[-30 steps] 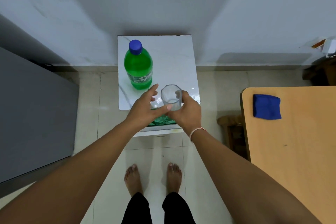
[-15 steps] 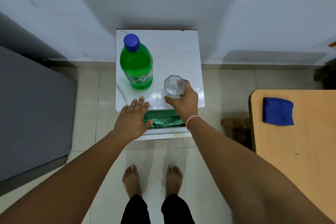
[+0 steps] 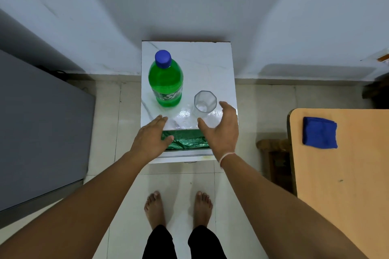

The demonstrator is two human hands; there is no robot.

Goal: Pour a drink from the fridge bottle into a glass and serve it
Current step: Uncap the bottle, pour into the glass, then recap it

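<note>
A green soda bottle (image 3: 166, 82) with a blue cap stands upright on the left half of a small white marble-top stand (image 3: 206, 63). An empty clear glass (image 3: 205, 102) stands upright to its right, near the stand's front edge. My right hand (image 3: 221, 128) hovers just in front of and beside the glass, fingers spread, not touching it. My left hand (image 3: 152, 139) is flat and open at the stand's front-left edge, a short way in front of the bottle.
A grey fridge (image 3: 42, 128) fills the left side. A wooden table (image 3: 347, 174) on the right carries a folded blue cloth (image 3: 319, 132). Green plastic (image 3: 185, 142) lies in an open shelf under the stand top. A dark wooden stool (image 3: 273, 153) sits between stand and table.
The glass was held in both hands above the stand's front, then set down on the stand. My right hand has let go of it and drawn back slightly; my left hand lowered to the front edge.
</note>
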